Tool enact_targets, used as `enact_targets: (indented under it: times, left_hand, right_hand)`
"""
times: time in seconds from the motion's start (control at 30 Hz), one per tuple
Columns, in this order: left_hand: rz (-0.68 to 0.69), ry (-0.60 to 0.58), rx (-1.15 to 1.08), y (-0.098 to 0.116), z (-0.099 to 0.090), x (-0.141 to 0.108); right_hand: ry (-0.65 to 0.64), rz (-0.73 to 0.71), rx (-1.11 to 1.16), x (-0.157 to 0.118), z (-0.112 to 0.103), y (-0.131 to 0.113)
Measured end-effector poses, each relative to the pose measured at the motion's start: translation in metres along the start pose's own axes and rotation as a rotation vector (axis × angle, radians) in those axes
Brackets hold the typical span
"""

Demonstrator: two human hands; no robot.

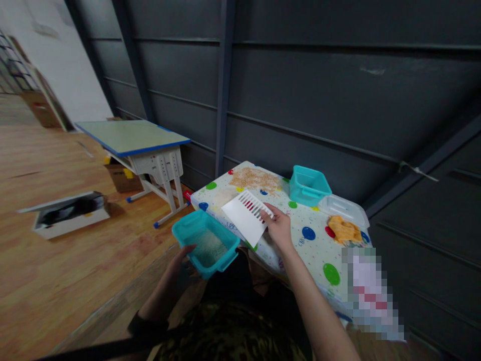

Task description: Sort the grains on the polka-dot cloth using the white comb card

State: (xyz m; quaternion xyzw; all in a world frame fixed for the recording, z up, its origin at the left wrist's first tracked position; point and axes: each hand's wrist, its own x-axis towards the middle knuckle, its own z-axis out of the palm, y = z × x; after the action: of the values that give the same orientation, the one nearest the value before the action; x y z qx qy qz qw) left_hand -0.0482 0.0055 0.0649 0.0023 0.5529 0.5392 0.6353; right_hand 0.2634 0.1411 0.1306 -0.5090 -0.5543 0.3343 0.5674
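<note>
My left hand (pixel 183 271) grips the near left side of a teal plastic container (pixel 229 256), held just below the table's front edge. White grains that look like rice (pixel 209 248) lie inside it. In my right hand (pixel 278 225), closed on its right side, is a white card (pixel 242 218) with a row of slots along its far edge. The card is held over the table, close to a thin spread of white grains (pixel 223 196). Farther back lies a patch of tan grains (pixel 253 178).
The patterned tablecloth (pixel 296 250) also bears a second teal container (pixel 308 188), a clear lid (pixel 347 208) and a crumpled orange cloth (pixel 343 230). A blurred-out patch (pixel 370 296) covers something at the right. Dark wall panels (pixel 300 90) rise behind; a desk (pixel 135 138) stands left.
</note>
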Motion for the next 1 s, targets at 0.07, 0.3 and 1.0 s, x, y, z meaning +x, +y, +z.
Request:
enact_targets:
  times: [0.07, 0.3, 1.0]
  left_hand:
    - [0.017, -0.006, 0.008, 0.000, 0.000, 0.000]
    - [-0.013, 0.021, 0.022, 0.005, 0.002, 0.000]
    - [0.047, -0.002, 0.004, 0.003, 0.001, -0.004]
  right_hand:
    - [-0.027, 0.013, -0.025, 0.003, 0.003, -0.001]
    - [-0.071, 0.012, -0.001, 0.006, 0.007, 0.002]
    - [-0.115, 0.015, 0.010, 0.028, 0.022, -0.014]
